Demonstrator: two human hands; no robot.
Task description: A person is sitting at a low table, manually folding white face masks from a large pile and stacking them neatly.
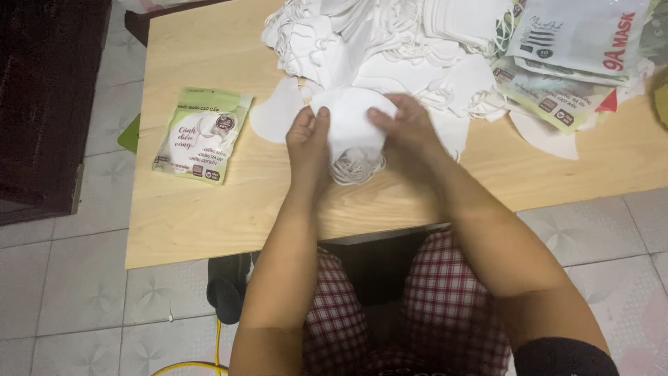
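White all over the far half of the pale wooden table (229, 216), piling up as a loose heap of face masks (390, 35) with ear loops tangling through it. Judging by that heap, leaving by far the larger share unsorted and lying as it fell. Fanning out at the far right as a stack of printed flat pouches (577, 42), overlapping one another and partly covering the heap's edge. Resting alone at the left, well apart from the heap, as a single green pouch (202, 132), flat on the wood, looking like the only one set aside so far; impossible to tell whether filled or sealed.

Working at the middle of the near edge of the heap, on a small bundle of white masks (351, 122) raised a little off the table. Closing around that bundle from both sides: left hand (309, 143) curling narrowly, thumb pressing on top and fingers wrapping underneath at the left edge; right hand (407, 125) lying over the right edge, fingers bending down onto the cloth and pinching it. Squaring nothing visibly yet, merely gripping. Dangling below the bundle between the two wrists as a bunch of white elastic loops (356, 167), hanging free just above the wood.
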